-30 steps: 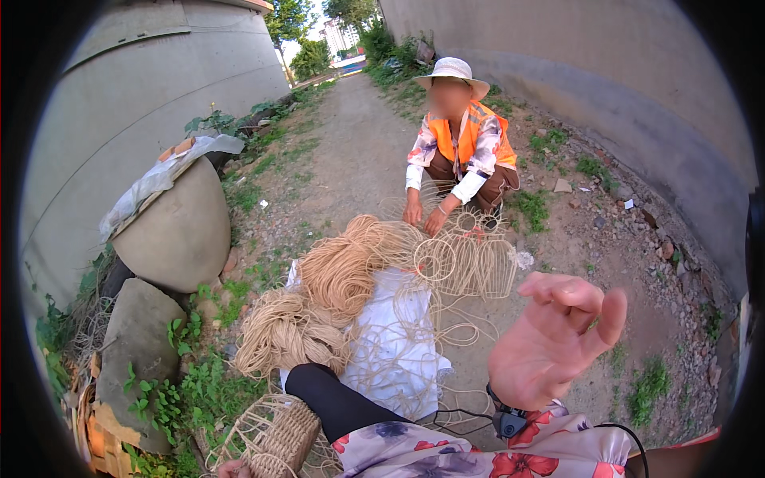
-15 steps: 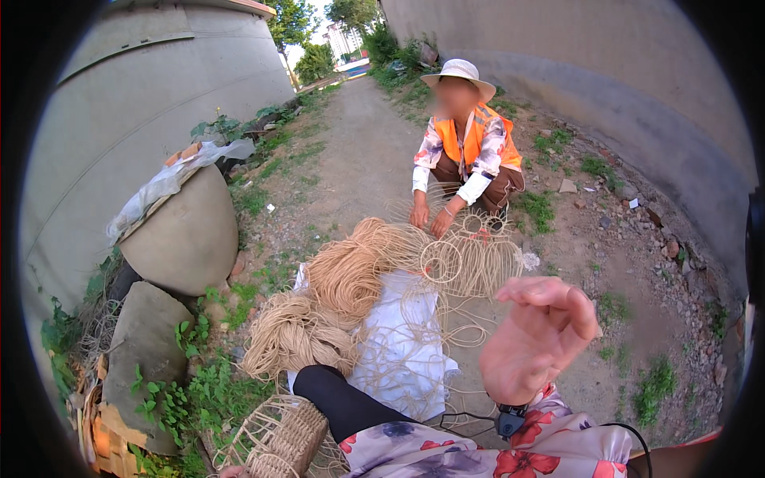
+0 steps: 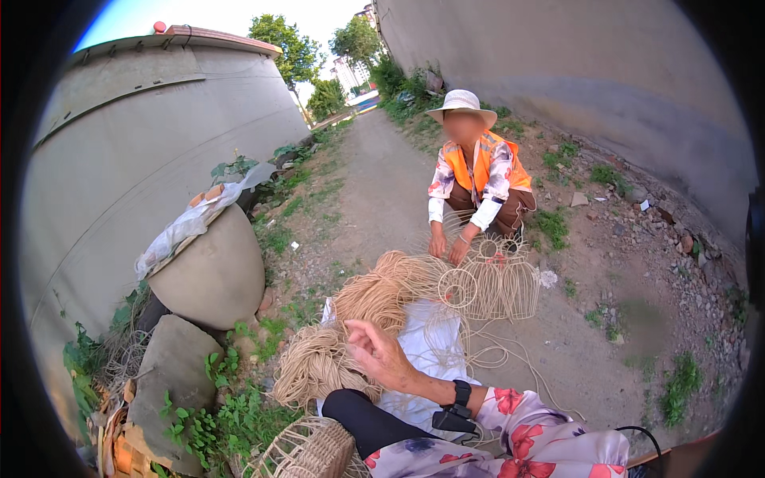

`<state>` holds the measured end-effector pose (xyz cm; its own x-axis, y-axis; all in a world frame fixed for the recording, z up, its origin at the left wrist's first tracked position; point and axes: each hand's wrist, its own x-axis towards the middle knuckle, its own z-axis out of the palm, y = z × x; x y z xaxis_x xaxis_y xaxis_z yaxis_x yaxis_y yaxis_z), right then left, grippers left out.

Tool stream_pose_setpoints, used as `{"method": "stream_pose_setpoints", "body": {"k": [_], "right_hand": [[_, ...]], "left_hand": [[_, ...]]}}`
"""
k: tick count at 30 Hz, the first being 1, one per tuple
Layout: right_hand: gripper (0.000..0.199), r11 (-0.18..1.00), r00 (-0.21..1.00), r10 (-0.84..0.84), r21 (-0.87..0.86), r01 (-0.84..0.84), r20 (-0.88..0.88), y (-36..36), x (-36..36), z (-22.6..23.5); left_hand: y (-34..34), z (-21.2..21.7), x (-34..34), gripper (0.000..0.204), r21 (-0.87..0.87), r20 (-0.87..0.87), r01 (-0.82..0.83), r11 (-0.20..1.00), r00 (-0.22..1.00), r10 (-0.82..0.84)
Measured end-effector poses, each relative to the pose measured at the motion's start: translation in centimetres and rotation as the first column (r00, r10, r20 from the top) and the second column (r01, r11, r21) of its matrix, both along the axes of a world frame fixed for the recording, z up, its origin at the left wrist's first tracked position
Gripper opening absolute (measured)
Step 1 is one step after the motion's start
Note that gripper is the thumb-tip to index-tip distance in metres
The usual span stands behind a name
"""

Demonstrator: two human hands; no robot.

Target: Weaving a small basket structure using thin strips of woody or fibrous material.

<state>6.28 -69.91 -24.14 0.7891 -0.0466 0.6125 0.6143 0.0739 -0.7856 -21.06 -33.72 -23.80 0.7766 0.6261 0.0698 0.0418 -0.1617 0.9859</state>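
Note:
My right hand point(image 3: 381, 357) hovers over the tan cord bundle point(image 3: 319, 362) in front of me. Its fingers are loosely bent and apart, and no strand shows in them. A black strap circles that wrist. At the bottom edge, beside my dark-clad knee point(image 3: 358, 410), a partly woven basket point(image 3: 307, 450) with bare ribs is cut off by the frame. My left hand is out of sight. A larger, redder cord bundle point(image 3: 370, 295) lies beyond, partly on a white sheet point(image 3: 434, 331).
A crouching person point(image 3: 482, 163) in an orange vest and pale hat has both hands at an open-ribbed woven frame point(image 3: 506, 287). Loose cord loops point(image 3: 510, 350) trail over the ground. A big clay-coloured pot point(image 3: 211, 267) and a broken slab point(image 3: 171, 390) stand left, beside weeds.
My right hand has swung left, from above the ground at right to over the near cord bundle. My left hand's edge at the basket has left view. The view has shifted, too.

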Motion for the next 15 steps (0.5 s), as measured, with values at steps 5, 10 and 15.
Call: {"method": "stream_pose_setpoints", "body": {"k": [5,10,15], "right_hand": [[0.047,0.989,0.990,-0.131,0.078,0.127,0.043,-1.1,3.8,3.3],[0.052,0.998,0.999,-0.040,0.053,0.039,0.022,0.1,4.6,4.9],[0.056,0.975,0.999,-0.022,0.222,0.015,0.032,-2.5,3.8,7.4]], "left_hand": [[-0.3,0.4,0.3,0.020,-0.061,-0.110,0.034,0.998,0.993,-0.040],[0.0,-0.7,0.3,0.028,0.127,-0.010,-0.053,0.990,0.998,0.055],[-2.9,0.2,3.4,0.032,0.307,-0.042,-0.109,0.945,0.991,0.128]]}}
